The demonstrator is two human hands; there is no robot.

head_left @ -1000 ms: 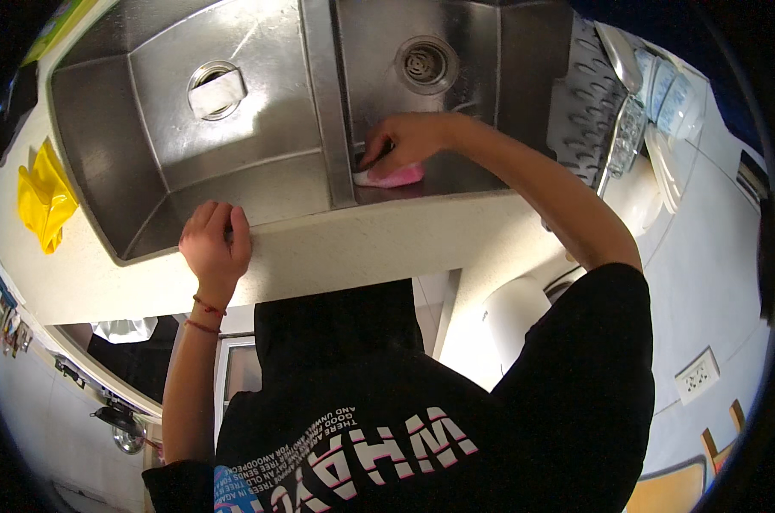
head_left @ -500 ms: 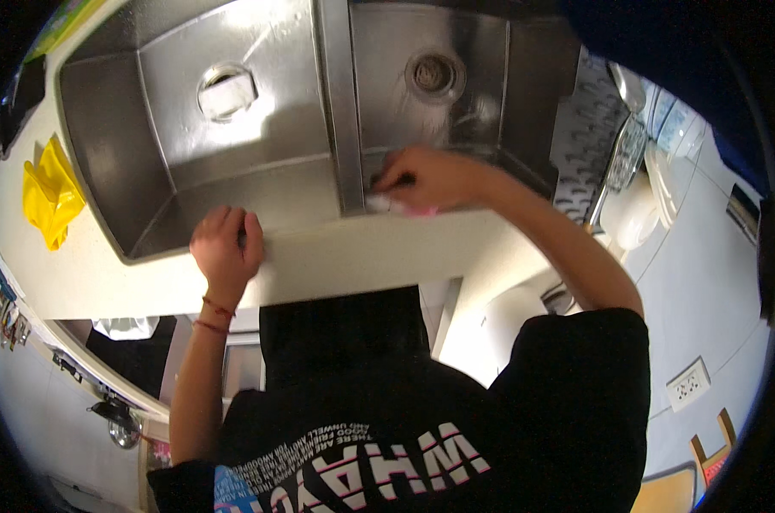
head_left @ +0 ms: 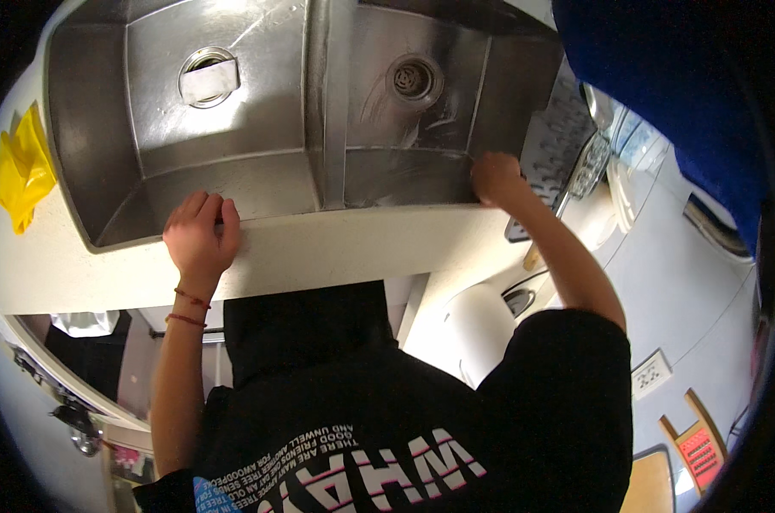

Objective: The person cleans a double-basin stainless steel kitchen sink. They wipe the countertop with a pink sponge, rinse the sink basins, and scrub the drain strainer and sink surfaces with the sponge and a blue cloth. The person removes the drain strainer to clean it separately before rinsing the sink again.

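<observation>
My left hand (head_left: pixel 203 235) rests at the front rim of the left sink basin (head_left: pixel 225 184). Its fingers are curled and pressed together, with the thumb beside them; the palm side is hidden. Two thin red cords circle that wrist. At the front right corner of the right basin (head_left: pixel 404 175), my right hand (head_left: pixel 497 178) is closed, its knuckles toward the basin wall. Whatever it holds is hidden beneath it. Wet streaks show on the steel floor around the right drain (head_left: pixel 413 79).
A pale rectangular piece (head_left: pixel 210 81) lies across the left drain. Yellow cloth or plastic (head_left: pixel 26 175) sits on the counter at far left. Right of the sink are a ridged drying mat (head_left: pixel 554 137) and stacked white dishes (head_left: pixel 620 192). Dark blue fabric (head_left: pixel 661 77) hangs at upper right.
My right hand has moved right along the basin's front, from beside the divider to the right corner. The white and pink thing under it no longer shows. My left hand stays at the rim.
</observation>
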